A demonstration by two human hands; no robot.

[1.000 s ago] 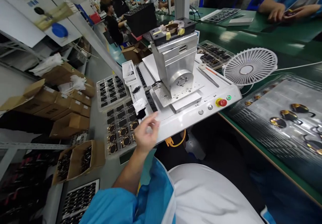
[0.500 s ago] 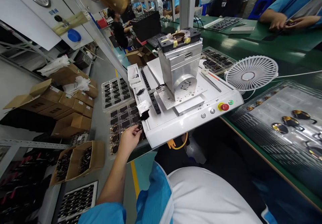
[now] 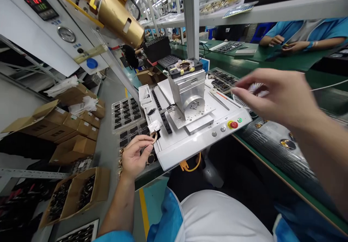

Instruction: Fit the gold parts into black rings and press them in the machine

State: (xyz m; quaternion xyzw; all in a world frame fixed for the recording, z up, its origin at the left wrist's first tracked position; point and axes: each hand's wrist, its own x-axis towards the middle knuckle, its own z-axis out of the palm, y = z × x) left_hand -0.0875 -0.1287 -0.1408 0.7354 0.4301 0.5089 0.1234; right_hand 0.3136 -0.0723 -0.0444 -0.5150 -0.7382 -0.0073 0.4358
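My left hand (image 3: 137,155) pinches a gold-coloured ring (image 3: 155,137) between thumb and fingertips, at the machine's left front corner. Below it lies a clear tray (image 3: 133,131) with dark square parts and gold-rimmed round pieces. My right hand (image 3: 274,89), smeared by motion, is raised over the bench on the right, thumb and forefinger drawn together at the tips. Whatever is between them, if anything, is too blurred to make out. Between the hands stands a metal block fixture (image 3: 187,93), topped by a black plate (image 3: 178,68) with a ring-shaped seat.
A red stop button (image 3: 234,125) is on the white machine base (image 3: 190,144). Tweezers (image 3: 219,101) lie beside the fixture. A gold cylinder (image 3: 119,20) hangs above left. A white fan (image 3: 244,95) is partly behind my right hand. Stacked clear trays (image 3: 272,151) stand right. A co-worker's hands (image 3: 293,46) are across the bench.
My left hand has lifted from the tray with the ring in its fingers. My right hand has come into view at the right. The camera view has tilted upward.
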